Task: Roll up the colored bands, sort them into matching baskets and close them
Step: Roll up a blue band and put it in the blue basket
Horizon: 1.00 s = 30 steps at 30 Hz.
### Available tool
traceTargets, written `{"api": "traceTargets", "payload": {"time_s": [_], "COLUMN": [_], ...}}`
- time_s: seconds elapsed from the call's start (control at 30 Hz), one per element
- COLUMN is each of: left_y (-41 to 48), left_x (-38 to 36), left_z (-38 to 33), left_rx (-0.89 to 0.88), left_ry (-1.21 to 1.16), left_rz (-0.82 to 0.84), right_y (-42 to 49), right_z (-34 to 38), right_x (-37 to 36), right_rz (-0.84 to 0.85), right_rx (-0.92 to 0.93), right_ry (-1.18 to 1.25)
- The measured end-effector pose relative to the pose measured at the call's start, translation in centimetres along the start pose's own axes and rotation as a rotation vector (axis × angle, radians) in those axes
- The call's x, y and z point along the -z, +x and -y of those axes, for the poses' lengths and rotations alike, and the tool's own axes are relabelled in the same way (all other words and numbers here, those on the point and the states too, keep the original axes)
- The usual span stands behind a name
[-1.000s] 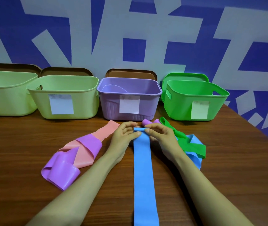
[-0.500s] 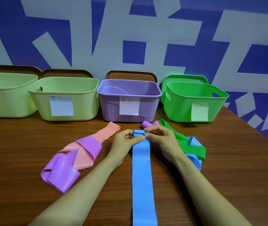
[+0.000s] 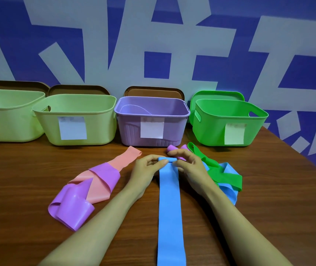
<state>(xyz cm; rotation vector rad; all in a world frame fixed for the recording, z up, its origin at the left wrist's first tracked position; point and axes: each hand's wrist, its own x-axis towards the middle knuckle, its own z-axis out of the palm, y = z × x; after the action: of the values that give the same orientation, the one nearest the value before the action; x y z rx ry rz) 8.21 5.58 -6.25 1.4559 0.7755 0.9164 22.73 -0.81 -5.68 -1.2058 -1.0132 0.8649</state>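
While left hand [image 3: 146, 170] and right hand [image 3: 192, 170] pinch blue band [image 3: 169, 208] at its roll | green band [image 3: 228, 177] beside | purple basket [image 3: 132, 131] beyond

Desk [image 3: 268, 198]: brown wood grain, low sheen. Baskets, e.g. the purple basket [image 3: 132, 129]: smooth moulded plastic, paper labels. Blue band [image 3: 169, 208]: smooth matt rubbery sheet; purple band [image 3: 72, 210] glossier.

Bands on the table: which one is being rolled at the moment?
The long blue band lying straight between the forearms: the left hand and right hand pinch its rolled far end. The pink band, purple band and green band lie slack alongside.
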Motion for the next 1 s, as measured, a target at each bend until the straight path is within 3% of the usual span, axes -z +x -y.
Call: {"api": "traceTargets", "payload": {"time_s": [0.1,0.3,0.5,0.77,1.0], "left_y": [0.1,0.0,-0.3,-0.3,-0.3], "left_x": [0.1,0.2,-0.1,-0.1,0.0], "left_z": [0.0,-0.2,-0.4,-0.5,-0.6], "left_rx": [-0.002,-0.034,0.022,0.029,0.054], "left_ry": [-0.001,-0.029,-0.050,0.013,-0.068], "left_rz": [-0.012,0.024,0.109,0.023,0.010], "right_y": [0.1,-0.5,-0.5,-0.3,-0.3], "right_z": [0.4,0.6,1.0,0.9,0.8], "right_x": [-0.2,-0.2,-0.3,0.1,0.0], "right_rz": [-0.017,0.024,-0.018,-0.043,-0.040], "right_rx": [-0.057,-0.034,-0.019,-0.034,-0.066], "right_ry": [0.143,-0.072,0.033,0.054,0.075]}}
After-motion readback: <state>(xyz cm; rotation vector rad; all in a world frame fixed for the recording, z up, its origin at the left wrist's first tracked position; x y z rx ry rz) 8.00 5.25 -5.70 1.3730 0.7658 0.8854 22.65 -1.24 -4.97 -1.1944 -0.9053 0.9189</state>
